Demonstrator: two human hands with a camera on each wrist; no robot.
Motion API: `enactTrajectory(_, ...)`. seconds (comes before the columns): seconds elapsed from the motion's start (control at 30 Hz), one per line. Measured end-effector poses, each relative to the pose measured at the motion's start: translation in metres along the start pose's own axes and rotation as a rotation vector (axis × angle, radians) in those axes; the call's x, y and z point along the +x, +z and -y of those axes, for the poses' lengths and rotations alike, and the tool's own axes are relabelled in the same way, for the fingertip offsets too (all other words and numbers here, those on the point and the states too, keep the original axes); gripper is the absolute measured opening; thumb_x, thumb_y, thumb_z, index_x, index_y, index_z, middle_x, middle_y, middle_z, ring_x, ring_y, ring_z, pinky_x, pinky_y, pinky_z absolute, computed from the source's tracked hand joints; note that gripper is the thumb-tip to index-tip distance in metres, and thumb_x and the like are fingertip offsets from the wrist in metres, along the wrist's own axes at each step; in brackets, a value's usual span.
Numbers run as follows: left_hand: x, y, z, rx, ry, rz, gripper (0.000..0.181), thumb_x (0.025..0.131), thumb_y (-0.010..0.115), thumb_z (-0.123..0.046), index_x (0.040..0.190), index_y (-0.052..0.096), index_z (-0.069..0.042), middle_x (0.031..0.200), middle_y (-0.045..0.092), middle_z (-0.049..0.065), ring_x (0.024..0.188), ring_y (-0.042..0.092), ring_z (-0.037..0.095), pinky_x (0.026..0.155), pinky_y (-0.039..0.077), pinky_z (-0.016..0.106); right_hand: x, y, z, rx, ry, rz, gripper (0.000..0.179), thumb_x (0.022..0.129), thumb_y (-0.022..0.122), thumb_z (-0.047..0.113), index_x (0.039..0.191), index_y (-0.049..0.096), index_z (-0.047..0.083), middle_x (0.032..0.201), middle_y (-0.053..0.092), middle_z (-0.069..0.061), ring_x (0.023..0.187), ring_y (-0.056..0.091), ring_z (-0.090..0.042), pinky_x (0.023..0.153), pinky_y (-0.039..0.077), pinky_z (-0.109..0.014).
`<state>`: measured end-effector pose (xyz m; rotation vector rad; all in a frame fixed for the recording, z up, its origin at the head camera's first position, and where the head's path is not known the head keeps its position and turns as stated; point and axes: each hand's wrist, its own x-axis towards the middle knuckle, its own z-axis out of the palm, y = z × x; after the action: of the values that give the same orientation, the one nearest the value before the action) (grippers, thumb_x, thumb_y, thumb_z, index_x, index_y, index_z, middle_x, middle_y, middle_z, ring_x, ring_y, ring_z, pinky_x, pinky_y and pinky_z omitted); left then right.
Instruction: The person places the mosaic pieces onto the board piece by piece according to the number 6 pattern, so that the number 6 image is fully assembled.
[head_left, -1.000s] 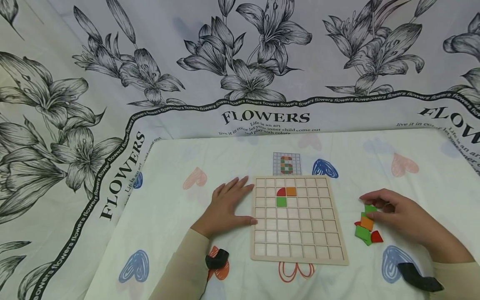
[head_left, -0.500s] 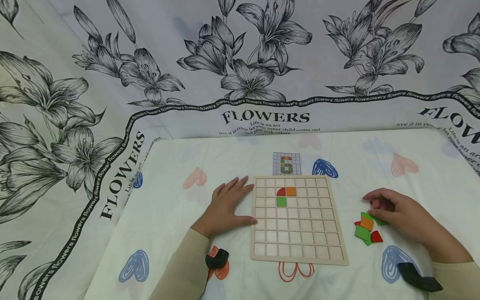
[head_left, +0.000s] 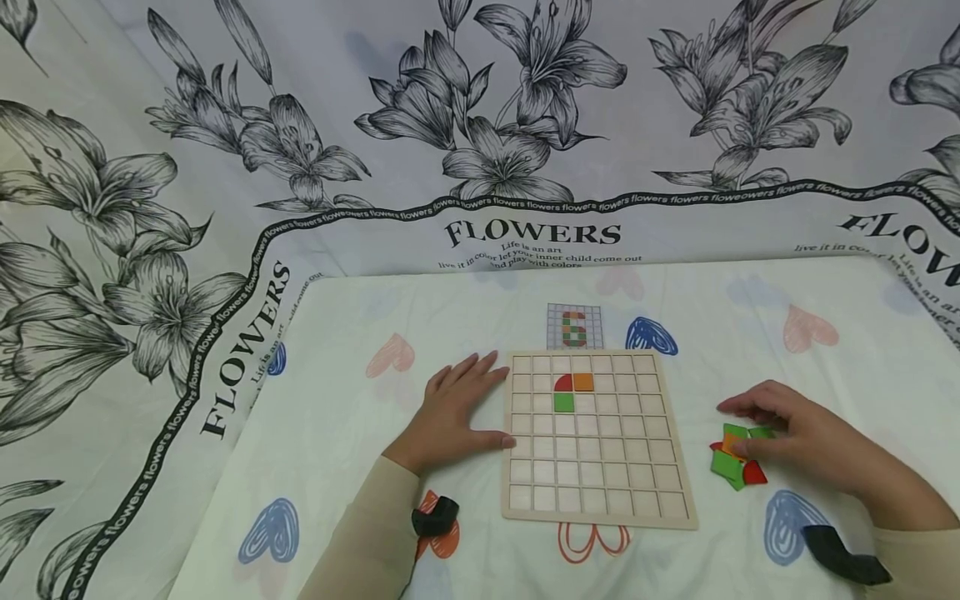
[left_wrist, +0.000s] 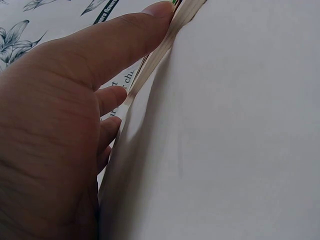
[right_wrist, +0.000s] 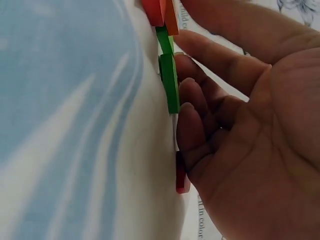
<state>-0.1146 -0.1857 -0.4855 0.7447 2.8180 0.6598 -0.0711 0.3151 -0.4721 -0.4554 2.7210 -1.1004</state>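
A wooden grid board (head_left: 600, 497) lies mid-table in the head view. On it are a red quarter-round tile (head_left: 564, 383), an orange square tile (head_left: 583, 382) and a green square tile (head_left: 564, 402). My left hand (head_left: 455, 414) rests along the board's left edge, fingers spread, thumb touching the rim. Right of the board, my right hand (head_left: 806, 433) hovers over a small heap of tiles. Its thumb touches an orange tile (head_left: 729, 443), while the index finger stays apart from it. Green tiles (head_left: 726, 467) and a red tile (head_left: 755, 473) lie around it.
A small printed grid card (head_left: 574, 326) with a coloured figure 6 lies just behind the board. The white cloth (head_left: 360, 517) has printed hearts, and a flower-patterned cloth (head_left: 622, 142) hangs behind. Each wrist wears a black strap (head_left: 846, 557).
A green tile at the heap's top was shifted to the right. My right hand has since come down, and its thumb now lies over the orange tile. The left hand stays put.
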Motion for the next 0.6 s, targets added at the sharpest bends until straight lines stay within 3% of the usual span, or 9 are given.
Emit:
enactTrajectory(0.13, 0.0009, -0.0003, -0.0009, -0.003, 0.0, 0.003, 0.101, 0.088, 0.073, -0.078, 0.172, 0.038, -0.032, 0.18, 0.018, -0.013, 0.164, 0.008, 0.014, 0.127, 0.006, 0.055, -0.0009, 0.002, -0.0007, -0.002, -0.037, 0.018, 0.04, 0.087, 0.093, 0.01, 0.122, 0.076, 0.012, 0.121, 0.063, -0.002, 0.105, 0.057, -0.003, 0.088, 0.041, -0.007)
enactTrajectory(0.33, 0.0002, -0.0004, -0.0005, 0.0, 0.005, -0.006, 0.101, 0.088, 0.073, -0.077, 0.171, 0.039, -0.032, 0.18, 0.019, -0.011, 0.165, 0.008, 0.015, 0.127, 0.007, 0.055, 0.0001, 0.0035, -0.0003, 0.024, -0.052, -0.02, 0.03, 0.087, 0.092, 0.006, 0.108, 0.074, 0.017, 0.111, 0.063, 0.002, 0.097, 0.058, -0.008, 0.085, 0.041, -0.009)
enactTrajectory(0.6, 0.0002, -0.0006, -0.0002, -0.009, 0.019, -0.014, 0.101, 0.088, 0.075, -0.076, 0.171, 0.04, -0.029, 0.179, 0.021, -0.008, 0.164, 0.011, 0.017, 0.127, 0.008, 0.058, 0.0, 0.001, 0.0054, 0.022, 0.047, -0.061, 0.021, 0.094, 0.088, 0.015, 0.108, 0.072, 0.016, 0.095, 0.063, 0.002, 0.086, 0.056, -0.013, 0.073, 0.044, -0.021)
